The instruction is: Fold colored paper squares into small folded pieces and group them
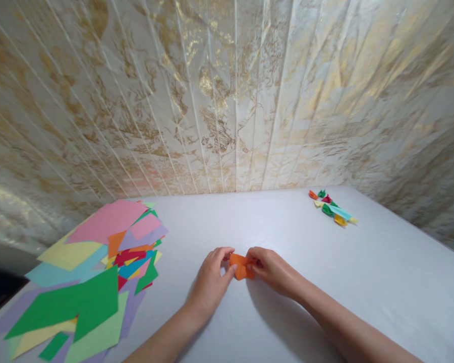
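Note:
A small folded orange paper piece (240,266) lies on the white table (287,237) near the front middle. My left hand (212,280) pinches its left edge with thumb and fingers bent over it. My right hand (274,271) grips the right edge, fingers curled onto the paper. Both hands rest low on the tabletop with the paper between them.
A spread pile of coloured paper sheets (94,282) covers the table's left side, green, pink, yellow and purple on top. A small cluster of folded coloured paper pieces (332,207) sits at the far right. A marbled gold-and-white wall (227,96) rises behind the table.

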